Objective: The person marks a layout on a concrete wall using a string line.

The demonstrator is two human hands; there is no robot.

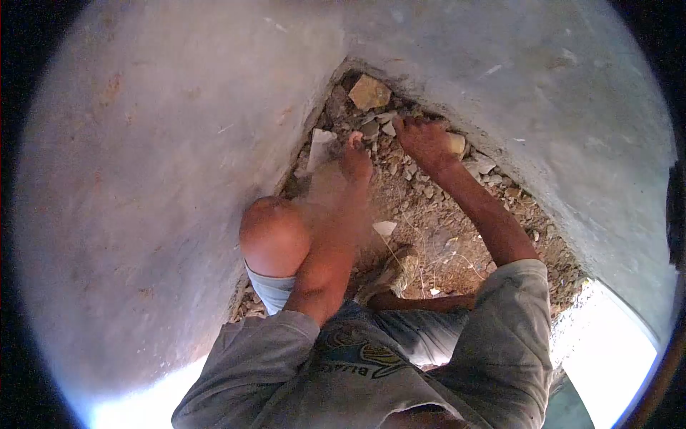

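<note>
Here, two pale plastered walls (164, 164) meet in a corner, closing in a narrow wedge of brown dirt floor (443, 229) littered with broken masonry. A person in a grey short-sleeved shirt (371, 372) crouches over it, one bare knee (274, 236) raised close against the left-hand wall.

The right hand (426, 143) reaches deep into the corner, fingers curled down onto the heap of grey and tan rubble (400, 154) at the foot of the far wall; whether its grip has closed on a piece or merely presses the heap cannot be told. The left hand (355, 163), blurred, sits just beside a flat whitish slab fragment (319, 146) leaning at the left wall's base; its grip cannot be made out either.

Behind both hands, a large tan angular stone (369, 93) rests at the very apex of the corner, apart from either hand. A small white shard (384, 227) lies alone on the dirt nearer the body.

The likely hazard is plain: bare fingers among sharp-edged fragments could be cut or pinched if the loose heap shifts, and the leaning slab could topple onto the left hand.
</note>
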